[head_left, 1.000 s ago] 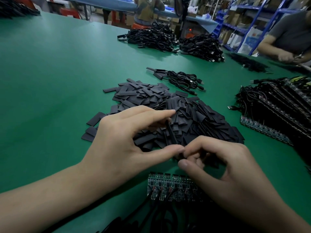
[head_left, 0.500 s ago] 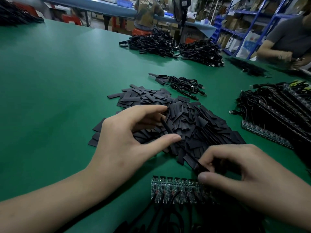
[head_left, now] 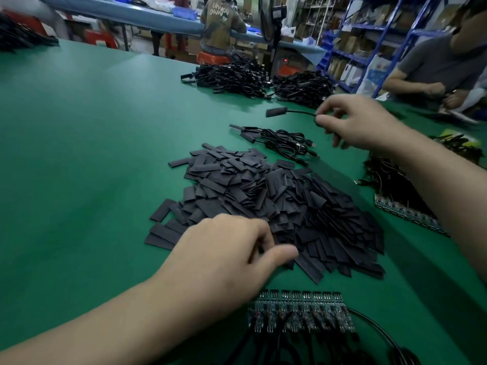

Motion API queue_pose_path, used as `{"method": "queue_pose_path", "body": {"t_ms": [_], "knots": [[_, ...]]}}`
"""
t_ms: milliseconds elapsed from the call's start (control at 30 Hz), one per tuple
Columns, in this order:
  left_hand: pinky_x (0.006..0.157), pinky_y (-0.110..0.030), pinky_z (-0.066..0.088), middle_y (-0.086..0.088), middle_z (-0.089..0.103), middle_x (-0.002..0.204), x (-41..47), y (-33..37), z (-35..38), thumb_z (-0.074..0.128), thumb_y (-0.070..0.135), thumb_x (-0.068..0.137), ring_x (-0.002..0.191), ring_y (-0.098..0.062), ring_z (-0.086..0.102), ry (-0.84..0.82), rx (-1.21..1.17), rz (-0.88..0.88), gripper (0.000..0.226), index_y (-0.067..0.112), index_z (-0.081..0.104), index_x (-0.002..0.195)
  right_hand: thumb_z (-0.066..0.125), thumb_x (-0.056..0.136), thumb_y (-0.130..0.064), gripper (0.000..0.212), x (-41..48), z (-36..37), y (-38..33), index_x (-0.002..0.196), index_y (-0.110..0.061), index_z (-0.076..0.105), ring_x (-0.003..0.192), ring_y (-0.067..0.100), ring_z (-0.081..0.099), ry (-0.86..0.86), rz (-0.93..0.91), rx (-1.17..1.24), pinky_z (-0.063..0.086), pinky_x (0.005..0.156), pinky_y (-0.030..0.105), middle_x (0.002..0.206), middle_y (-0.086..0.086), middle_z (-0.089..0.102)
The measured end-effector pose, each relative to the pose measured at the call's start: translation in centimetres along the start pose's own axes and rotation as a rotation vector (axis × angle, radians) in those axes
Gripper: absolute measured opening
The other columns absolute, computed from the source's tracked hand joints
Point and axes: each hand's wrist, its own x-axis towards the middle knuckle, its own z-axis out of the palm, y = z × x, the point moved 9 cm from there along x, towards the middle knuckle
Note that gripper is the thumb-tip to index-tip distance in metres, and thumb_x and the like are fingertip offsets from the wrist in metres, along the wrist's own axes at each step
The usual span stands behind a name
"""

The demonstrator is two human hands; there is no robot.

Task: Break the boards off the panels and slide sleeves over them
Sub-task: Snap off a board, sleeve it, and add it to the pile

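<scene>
The sleeved board (head_left: pixel 276 111) is up in the air over the far side of the green table (head_left: pixel 79 154), dangling at the end of a thin black cable (head_left: pixel 300 112). The right hand (head_left: pixel 353 122) pinches that cable between thumb and forefinger, with the other fingers curled loosely below. It sits just above the small bunch of finished cables (head_left: pixel 279 139).

The left hand (head_left: pixel 226 248) is down on the near edge of the big pile of flat black sleeves (head_left: pixel 276 201), thumb sticking out and fingers bent into the heap. The fingertips are blurred and hidden behind the hand, so I honestly can't tell if it's got a sleeve or is just resting there.

Right in front is a panel of boards (head_left: pixel 300 309) with black wires running off the bottom edge. There's tiny print on the boards, but it's way too small to read. A second panel (head_left: pixel 405 214) pokes out under the right forearm, mostly covered.

Further back are two big tangles of black cables (head_left: pixel 234 77), cut off by nothing but too messy to count.

The only readable writing is on the jacket back (head_left: pixel 220 11) of someone seated at the next bench: "OWN" with a smudgy word above starting "UN". A person in a grey shirt (head_left: pixel 442 64) at the right edge is half out of frame.
</scene>
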Motion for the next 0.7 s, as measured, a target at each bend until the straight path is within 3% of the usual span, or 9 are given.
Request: {"method": "queue_pose_path", "body": {"t_ms": [133,233,300,433,533,600,700], "knots": [[0.059,-0.03,0.039,0.014,0.052,0.081,-0.8,0.5,1.3,0.026,0.101,0.067,0.07,-0.003,0.048,-0.237,0.199,0.05,0.07,0.036,0.046,0.084,0.062,0.101,-0.037,0.031,5.5,3.6,-2.2,0.124,-0.018,0.063,0.096,0.025,0.067,0.004,-0.03,-0.125,0.054,0.088,0.04,0.119,0.012,0.067],[0.056,-0.03,0.035,0.015,0.048,0.085,-1.4,0.6,1.9,0.041,0.101,0.058,0.072,-0.007,0.048,-0.35,0.265,0.088,0.071,0.035,0.046,0.085,0.059,0.101,-0.044,0.047,5.8,5.3,-3.8,0.138,-0.015,0.055,0.119,0.031,0.056,-0.004,-0.05,-0.213,0.047,0.102,0.045,0.138,0.014,0.054],[0.056,-0.031,0.034,0.014,0.048,0.087,-1.6,0.8,2.3,0.052,0.096,0.06,0.075,-0.008,0.05,-0.398,0.254,0.097,0.067,0.034,0.044,0.085,0.058,0.102,-0.041,0.039,3.7,5.1,-5.3,0.131,-0.017,0.058,0.118,0.028,0.055,0.06,-0.135,-0.154,0.046,0.101,0.044,0.131,0.01,0.055],[0.052,-0.025,0.034,0.013,0.056,0.082,-1.2,0.5,2.5,0.071,0.085,0.053,0.069,-0.001,0.05,-0.441,0.069,0.025,0.062,0.038,0.046,0.085,0.059,0.101,-0.037,0.017,-5.2,3.9,-6.6,0.11,-0.027,0.068,0.099,0.006,0.059,0.071,-0.208,0.068,0.042,0.08,0.016,0.107,-0.009,0.063],[0.048,-0.015,0.043,0.017,0.066,0.079,-0.9,0.3,2.8,0.089,0.06,0.053,0.056,0.003,0.056,-0.528,-0.274,-0.06,0.053,0.037,0.057,0.09,0.058,0.096,-0.051,0.02,-12.6,4.5,-5.9,0.099,-0.036,0.072,0.092,-0.001,0.065,-0.132,-0.167,0.221,0.052,0.082,0.026,0.098,-0.017,0.072],[0.051,-0.02,0.046,0.009,0.069,0.074,-0.6,0.4,2.9,0.095,0.04,0.059,0.057,-0.005,0.06,-0.582,-0.485,-0.101,0.043,0.03,0.065,0.088,0.055,0.091,-0.063,0.031,-16.9,5.8,-5.8,0.099,-0.038,0.072,0.091,0.0,0.068,-0.338,-0.127,0.313,0.055,0.083,0.034,0.098,-0.019,0.074],[0.053,-0.019,0.045,0.002,0.067,0.07,-0.4,0.6,2.9,0.092,0.03,0.057,0.056,-0.009,0.057,-0.566,-0.748,-0.152,0.037,0.021,0.07,0.085,0.062,0.09,-0.059,0.027,-20.5,7.3,-6.0,0.097,-0.035,0.074,0.084,0.004,0.068,-0.485,-0.091,0.413,0.054,0.079,0.031,0.09,-0.012,0.074]]}}
